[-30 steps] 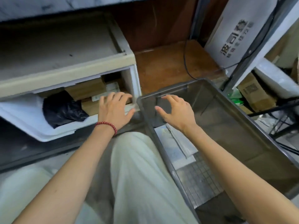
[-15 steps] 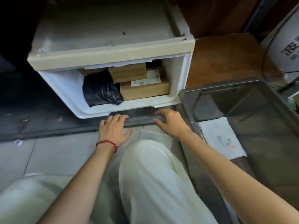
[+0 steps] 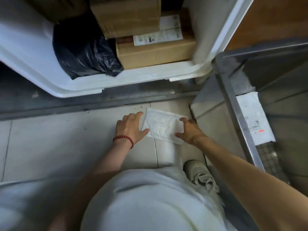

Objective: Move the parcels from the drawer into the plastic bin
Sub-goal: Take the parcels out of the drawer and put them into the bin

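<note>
Left hand (image 3: 130, 125) and right hand (image 3: 191, 132), fingers spread, press opposite ends of a white parcel (image 3: 162, 127) on the floor (image 3: 50, 139)

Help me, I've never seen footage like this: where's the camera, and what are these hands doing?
No machine here: a person wears one camera on the head, looking down at their hands. The left hand, with a red bead bracelet, and the right hand touch the ends of a white padded envelope lying on the floor tiles; a firm grip isn't clear. Above, the open white drawer holds cardboard boxes and a black bag parcel. The grey plastic bin at right holds a white mailer.
</note>
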`<action>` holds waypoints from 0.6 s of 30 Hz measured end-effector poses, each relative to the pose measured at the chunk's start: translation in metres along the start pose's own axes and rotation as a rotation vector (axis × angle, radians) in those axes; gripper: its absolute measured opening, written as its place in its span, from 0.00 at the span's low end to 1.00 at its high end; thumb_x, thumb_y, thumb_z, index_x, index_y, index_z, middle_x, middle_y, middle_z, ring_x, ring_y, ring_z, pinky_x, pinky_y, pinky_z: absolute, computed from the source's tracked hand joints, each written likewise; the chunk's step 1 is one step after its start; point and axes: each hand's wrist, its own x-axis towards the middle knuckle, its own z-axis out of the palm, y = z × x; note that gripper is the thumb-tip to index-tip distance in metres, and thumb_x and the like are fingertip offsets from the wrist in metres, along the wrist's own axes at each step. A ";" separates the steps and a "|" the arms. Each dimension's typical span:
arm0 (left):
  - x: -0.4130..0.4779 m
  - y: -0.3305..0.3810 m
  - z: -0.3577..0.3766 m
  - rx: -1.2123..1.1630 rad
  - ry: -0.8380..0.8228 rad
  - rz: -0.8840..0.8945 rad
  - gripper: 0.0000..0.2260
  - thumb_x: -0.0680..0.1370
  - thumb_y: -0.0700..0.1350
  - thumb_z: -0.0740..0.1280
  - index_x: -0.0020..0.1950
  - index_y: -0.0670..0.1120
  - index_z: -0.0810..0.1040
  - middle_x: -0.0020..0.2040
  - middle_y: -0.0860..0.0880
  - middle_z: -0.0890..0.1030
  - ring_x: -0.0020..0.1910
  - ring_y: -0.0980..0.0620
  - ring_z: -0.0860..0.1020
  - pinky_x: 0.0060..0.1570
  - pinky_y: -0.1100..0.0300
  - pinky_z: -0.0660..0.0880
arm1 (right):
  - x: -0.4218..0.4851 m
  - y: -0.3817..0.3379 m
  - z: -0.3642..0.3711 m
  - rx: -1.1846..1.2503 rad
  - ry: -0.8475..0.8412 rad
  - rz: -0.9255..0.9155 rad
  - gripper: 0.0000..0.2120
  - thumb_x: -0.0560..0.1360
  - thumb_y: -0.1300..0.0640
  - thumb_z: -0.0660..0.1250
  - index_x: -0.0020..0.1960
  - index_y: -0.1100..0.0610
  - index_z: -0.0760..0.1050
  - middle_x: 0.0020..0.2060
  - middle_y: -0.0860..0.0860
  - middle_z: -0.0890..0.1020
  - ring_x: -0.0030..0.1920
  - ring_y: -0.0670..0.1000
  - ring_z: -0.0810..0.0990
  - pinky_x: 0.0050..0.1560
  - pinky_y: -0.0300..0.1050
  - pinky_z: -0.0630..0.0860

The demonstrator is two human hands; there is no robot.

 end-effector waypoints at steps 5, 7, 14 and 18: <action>0.012 0.002 0.025 -0.133 -0.105 -0.028 0.34 0.74 0.60 0.67 0.75 0.52 0.57 0.69 0.46 0.69 0.65 0.44 0.70 0.59 0.50 0.70 | 0.015 0.004 0.016 0.118 -0.004 0.091 0.42 0.74 0.49 0.71 0.78 0.54 0.49 0.70 0.63 0.65 0.69 0.61 0.67 0.69 0.50 0.65; 0.014 0.003 0.033 -0.250 -0.149 -0.057 0.36 0.73 0.59 0.69 0.75 0.52 0.57 0.70 0.46 0.68 0.67 0.44 0.69 0.62 0.50 0.69 | 0.019 0.004 0.024 0.219 0.002 0.129 0.43 0.73 0.49 0.72 0.78 0.54 0.49 0.69 0.62 0.66 0.69 0.61 0.68 0.67 0.50 0.67; 0.014 0.010 0.049 -0.587 -0.208 -0.139 0.37 0.70 0.52 0.74 0.74 0.56 0.59 0.70 0.43 0.63 0.69 0.44 0.66 0.68 0.54 0.64 | 0.025 0.002 0.037 0.507 0.069 0.228 0.44 0.70 0.49 0.75 0.76 0.49 0.51 0.69 0.61 0.64 0.67 0.62 0.69 0.66 0.52 0.68; 0.008 0.004 0.043 -0.586 -0.183 -0.161 0.39 0.66 0.52 0.77 0.72 0.54 0.62 0.68 0.44 0.66 0.67 0.45 0.66 0.67 0.53 0.65 | 0.024 0.005 0.037 0.596 0.125 0.221 0.38 0.69 0.54 0.77 0.72 0.54 0.59 0.68 0.60 0.68 0.65 0.59 0.71 0.67 0.49 0.69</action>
